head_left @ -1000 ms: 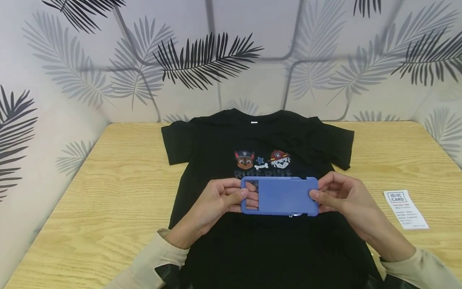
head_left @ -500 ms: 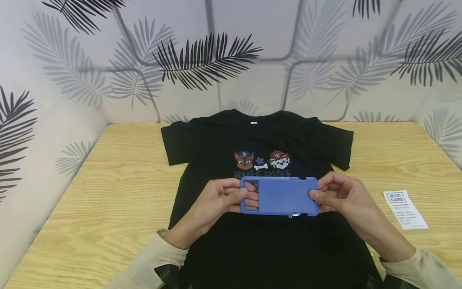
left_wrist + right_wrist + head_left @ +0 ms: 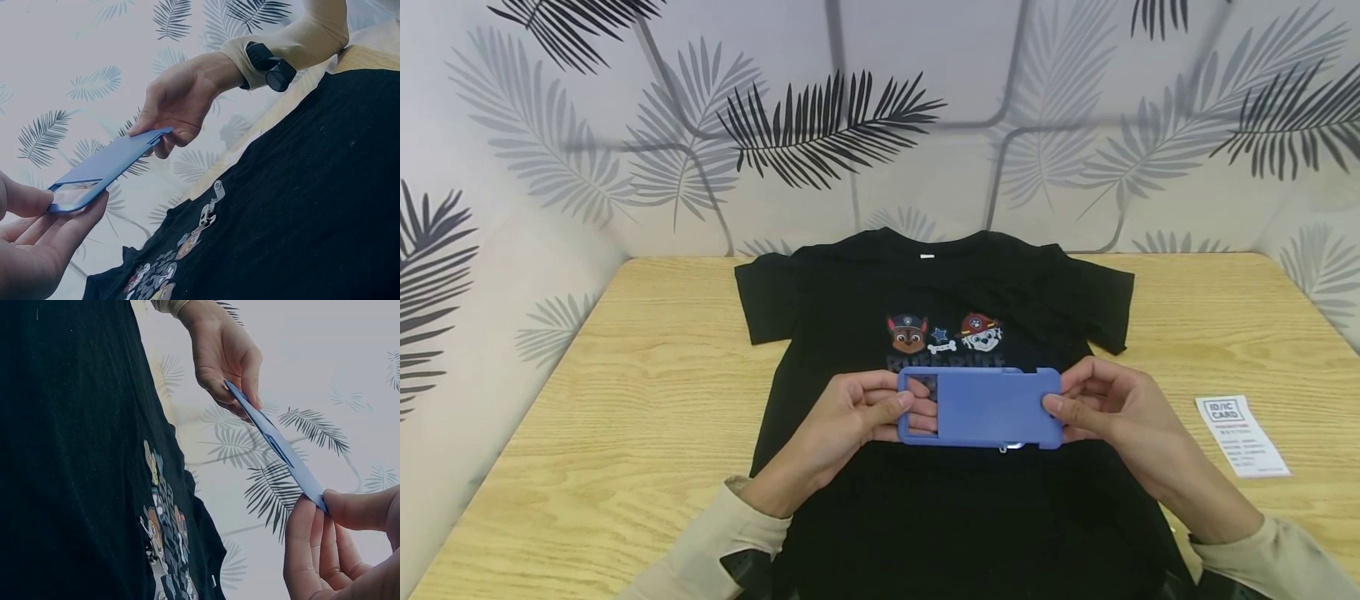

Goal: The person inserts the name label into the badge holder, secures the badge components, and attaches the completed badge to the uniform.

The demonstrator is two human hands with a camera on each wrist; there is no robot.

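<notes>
Barely anything shifted over the last second: a person's two bare hands held a blue card holder (image 3: 988, 408) in the air above a black T-shirt (image 3: 925, 517) spread on a wood-grain table (image 3: 617, 375). The left hand (image 3: 856, 412) pinched one end, thumb on the face toward the head camera, its other fingers showing through that end of the frame. The right hand (image 3: 1108, 410) pinched the opposite, notched end in much the same way, thumb in front and fingers behind. Both wrist views showed the holder apart from the shirt, its length stretched from one hand to the other. A small shiny fitting (image 3: 1017, 446) peeked out beneath its lower edge. Such steadiness suggested a pause in the handling, with the holder kept on show rather than worked; neither hand had let go. Whether anything lay inside could not be told. Well apart, on the right hand's side, a white slip (image 3: 1243, 437) printed "ID/IC CARD" lay untouched on the table, just where it had been.
</notes>
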